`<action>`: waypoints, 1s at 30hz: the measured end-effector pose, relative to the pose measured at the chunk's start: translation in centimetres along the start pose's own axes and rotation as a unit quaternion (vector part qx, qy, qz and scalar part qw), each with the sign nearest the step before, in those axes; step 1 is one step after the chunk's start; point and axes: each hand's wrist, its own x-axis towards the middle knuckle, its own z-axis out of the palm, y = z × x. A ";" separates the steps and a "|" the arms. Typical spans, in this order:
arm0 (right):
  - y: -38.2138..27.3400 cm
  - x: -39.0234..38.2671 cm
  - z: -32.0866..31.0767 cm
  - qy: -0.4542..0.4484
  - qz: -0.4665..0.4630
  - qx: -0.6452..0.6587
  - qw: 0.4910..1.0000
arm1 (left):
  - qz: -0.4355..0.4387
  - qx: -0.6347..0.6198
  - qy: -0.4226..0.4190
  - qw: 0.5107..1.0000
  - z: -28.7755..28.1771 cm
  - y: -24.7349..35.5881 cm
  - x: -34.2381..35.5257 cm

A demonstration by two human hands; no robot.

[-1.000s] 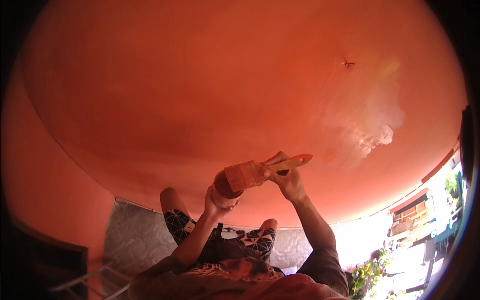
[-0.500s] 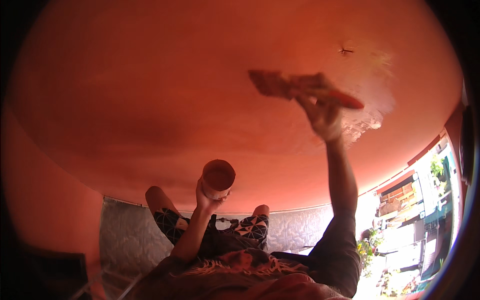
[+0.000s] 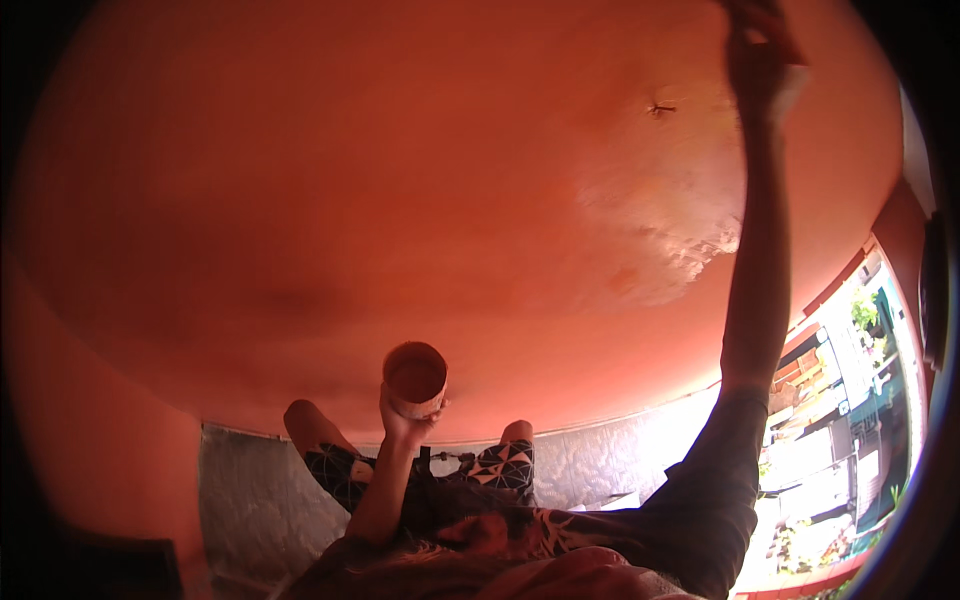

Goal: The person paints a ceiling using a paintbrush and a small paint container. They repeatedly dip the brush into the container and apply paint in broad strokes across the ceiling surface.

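My left hand (image 3: 402, 425) is wrapped round a round paint container (image 3: 416, 378), held in front of my lap with its open top showing. Inside it looks dark reddish, but the level of the contents is hard to make out. High at the upper right, my right hand (image 3: 762, 85) grips a paintbrush (image 3: 752, 14), blurred and partly cut off by the picture's upper edge. Behind both hands spreads an orange-red wall (image 3: 400, 180). Left of my right forearm the wall carries a paler, shiny, uneven patch (image 3: 665, 215). Whether the bristles touch the wall cannot be seen.
A small dark fitting or wire end (image 3: 660, 107) sticks out of the wall above the pale patch. Grey patterned floor (image 3: 255, 485) lies below by my knees. At right is a bright opening with plants (image 3: 865, 310) and stacked items outside. Something dark stands at lower left.
My right hand has swung up and to the right with the paintbrush, from mid-wall to the upper edge. My left hand and the container sit slightly lower and further left in view.
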 end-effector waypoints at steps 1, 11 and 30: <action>-3.3 -1.3 0.2 -0.054 -0.040 -0.012 0.998 | 0.004 0.008 0.008 1.000 0.1 0.2 0.1; -17.1 -9.0 4.1 -0.174 -0.044 0.464 0.868 | -0.053 -0.032 -0.060 0.996 -0.5 0.6 0.5; -16.8 -16.6 -9.0 -0.037 0.396 0.457 0.795 | -0.063 0.021 -0.028 0.997 1.3 1.2 0.6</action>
